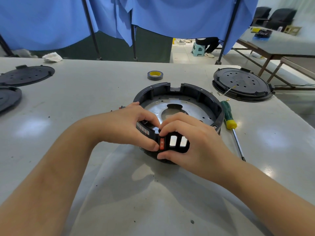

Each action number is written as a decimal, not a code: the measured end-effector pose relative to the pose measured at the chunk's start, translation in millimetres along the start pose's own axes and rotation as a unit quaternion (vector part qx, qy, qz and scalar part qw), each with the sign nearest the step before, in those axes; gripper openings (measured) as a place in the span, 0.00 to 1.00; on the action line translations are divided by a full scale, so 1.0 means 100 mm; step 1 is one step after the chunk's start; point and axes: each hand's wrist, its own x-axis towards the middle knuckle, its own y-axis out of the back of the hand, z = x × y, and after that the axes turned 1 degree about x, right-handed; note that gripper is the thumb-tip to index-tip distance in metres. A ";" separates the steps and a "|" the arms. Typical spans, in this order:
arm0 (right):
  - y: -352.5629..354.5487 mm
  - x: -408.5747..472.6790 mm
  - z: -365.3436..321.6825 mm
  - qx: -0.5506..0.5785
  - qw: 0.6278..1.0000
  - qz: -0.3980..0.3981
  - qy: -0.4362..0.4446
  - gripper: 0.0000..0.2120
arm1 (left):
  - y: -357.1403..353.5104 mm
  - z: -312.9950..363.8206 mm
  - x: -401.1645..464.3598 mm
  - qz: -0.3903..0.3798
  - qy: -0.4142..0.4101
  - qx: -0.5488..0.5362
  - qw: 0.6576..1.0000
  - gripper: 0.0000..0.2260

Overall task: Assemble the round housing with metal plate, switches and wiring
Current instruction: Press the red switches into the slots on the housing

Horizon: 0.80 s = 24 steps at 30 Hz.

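Note:
A round black housing (pixel 201 94) sits mid-table with a metal plate (pixel 192 108) lying inside it. Its near wall carries a panel with a red switch (pixel 162 143) and two empty rectangular openings (pixel 178 141). My left hand (pixel 134 120) grips the near rim, thumb beside the red switch and fingers curled over the top. On the right of the panel my right hand (pixel 192 140) holds the housing, thumb under the wall and fingers over the rim. A thin yellow wire (pixel 227 91) with ring terminals lies behind the housing on the right.
A green-and-yellow screwdriver (pixel 229 116) lies just right of the housing. A tape roll (pixel 155 75) is behind it. Black round covers rest at the right (pixel 242 84) and far left (pixel 27 75). Blue curtains hang beyond the table edge; a seated person's legs show under them.

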 end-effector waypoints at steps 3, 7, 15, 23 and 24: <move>0.00 0.01 -0.02 0.003 1.000 -0.009 -0.007 0.19 | -0.01 0.00 0.00 -0.005 0.014 0.011 1.000 0.21; 0.00 0.01 -0.03 -0.001 1.000 -0.012 -0.009 0.19 | -0.02 0.02 0.00 -0.006 0.016 0.021 1.000 0.22; -0.04 0.00 -0.02 -0.029 0.999 0.009 -0.020 0.18 | -0.01 0.01 0.00 -0.005 0.006 0.021 1.000 0.20; -0.03 0.01 -0.03 -0.005 1.000 0.005 -0.001 0.18 | 0.00 0.01 -0.02 -0.007 0.008 0.020 1.000 0.22; -0.02 0.01 -0.03 -0.005 1.000 0.004 0.001 0.18 | 0.00 0.02 -0.02 -0.008 0.010 0.020 1.000 0.21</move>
